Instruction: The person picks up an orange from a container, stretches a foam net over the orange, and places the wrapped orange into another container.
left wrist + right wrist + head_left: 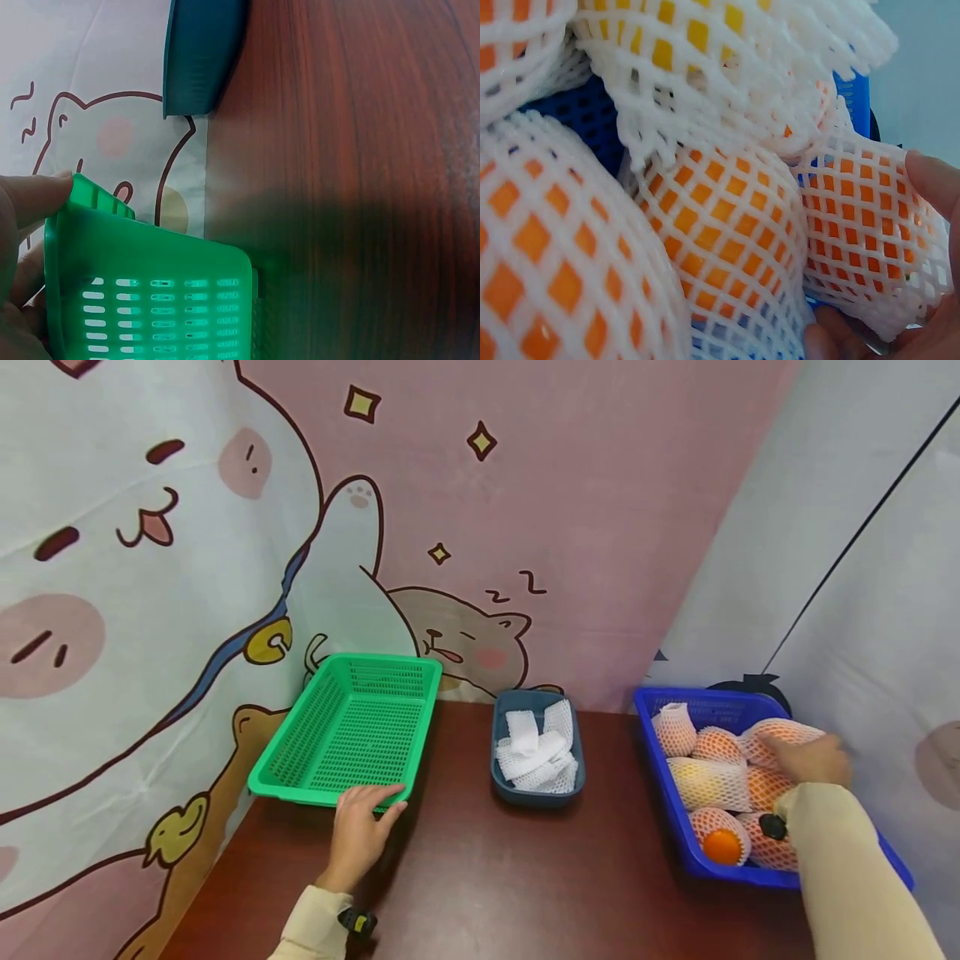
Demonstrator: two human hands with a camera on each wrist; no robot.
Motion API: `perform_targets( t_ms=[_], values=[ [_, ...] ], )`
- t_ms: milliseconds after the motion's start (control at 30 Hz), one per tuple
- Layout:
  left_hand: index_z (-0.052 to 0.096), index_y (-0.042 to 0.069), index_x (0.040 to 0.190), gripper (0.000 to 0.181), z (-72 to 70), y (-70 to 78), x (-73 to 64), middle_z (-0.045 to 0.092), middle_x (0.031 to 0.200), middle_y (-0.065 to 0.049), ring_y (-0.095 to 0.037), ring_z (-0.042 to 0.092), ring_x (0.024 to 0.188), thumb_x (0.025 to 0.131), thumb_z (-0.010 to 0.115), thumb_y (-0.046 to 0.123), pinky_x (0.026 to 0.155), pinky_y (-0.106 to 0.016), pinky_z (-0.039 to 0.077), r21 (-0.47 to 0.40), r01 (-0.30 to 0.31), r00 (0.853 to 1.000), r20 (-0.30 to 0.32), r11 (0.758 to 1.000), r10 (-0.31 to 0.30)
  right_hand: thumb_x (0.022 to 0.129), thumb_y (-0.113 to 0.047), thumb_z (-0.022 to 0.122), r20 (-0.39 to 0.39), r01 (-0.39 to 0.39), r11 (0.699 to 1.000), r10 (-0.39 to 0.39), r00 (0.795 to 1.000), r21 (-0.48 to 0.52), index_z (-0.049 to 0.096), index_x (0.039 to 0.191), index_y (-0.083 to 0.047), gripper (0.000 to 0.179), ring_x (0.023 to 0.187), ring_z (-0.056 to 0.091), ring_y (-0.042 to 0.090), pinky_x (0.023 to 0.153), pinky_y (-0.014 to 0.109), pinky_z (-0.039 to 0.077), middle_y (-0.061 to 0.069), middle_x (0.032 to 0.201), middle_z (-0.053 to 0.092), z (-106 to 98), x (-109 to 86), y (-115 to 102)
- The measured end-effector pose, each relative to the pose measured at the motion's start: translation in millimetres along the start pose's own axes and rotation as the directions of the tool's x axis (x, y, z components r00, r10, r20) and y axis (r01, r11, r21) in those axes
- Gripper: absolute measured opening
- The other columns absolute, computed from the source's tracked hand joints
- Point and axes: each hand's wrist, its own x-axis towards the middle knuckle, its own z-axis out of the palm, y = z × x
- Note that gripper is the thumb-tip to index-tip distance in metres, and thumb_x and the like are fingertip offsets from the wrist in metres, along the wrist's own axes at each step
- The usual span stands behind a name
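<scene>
My left hand (360,835) pinches the near right corner of a green plastic basket (258,783), with its fingers over the rim and the thumb outside. Nothing lies in that basket. On the right, my right hand (817,762) reaches into a blue basket (675,827) of fruit in white foam nets. It grips an orange fruit in a foam net (866,217) at the basket's far right, thumb on one side and fingers below. Beside it lie more netted orange fruits (720,232) and a netted yellow fruit (701,782). One orange (722,847) pokes out bare from its net.
A small dark blue-grey bin (536,797) holding several loose white foam nets (536,752) stands between the baskets on the brown table (480,893). A printed cartoon curtain (585,527) hangs behind and along the left; pale cloth hangs at the right.
</scene>
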Motion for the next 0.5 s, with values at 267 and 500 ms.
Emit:
perform_targets(
  t_ms=[267,500],
  values=[
    [0.076,0.013,0.106,0.032,-0.7,2.1,0.3,0.071,0.095,-0.003,-0.028,0.061,0.091,0.076,0.084,0.012,0.092,-0.052,0.035,0.008,-0.003,1.000,-0.013,1.000,0.003,0.086,-0.066,0.054,-0.030,0.041,0.998,-0.040,0.999,0.042,0.004,0.143,0.019,0.114,0.125,0.026,0.061,0.099,0.067,0.031,0.046,0.140,0.017,-6,-8.0,2],
    [0.076,0.013,0.106,0.033,-1.3,2.9,0.8,0.072,0.095,-0.004,-0.028,0.061,0.090,0.074,0.084,0.010,0.091,-0.052,0.036,0.006,-0.006,1.000,-0.006,1.000,0.006,0.089,-0.061,0.052,-0.088,0.088,0.993,-0.081,0.993,0.081,0.007,0.146,0.016,0.106,0.129,0.022,0.060,0.102,0.067,0.026,0.042,0.146,0.016,-10,-14.6,-6]
  ],
)
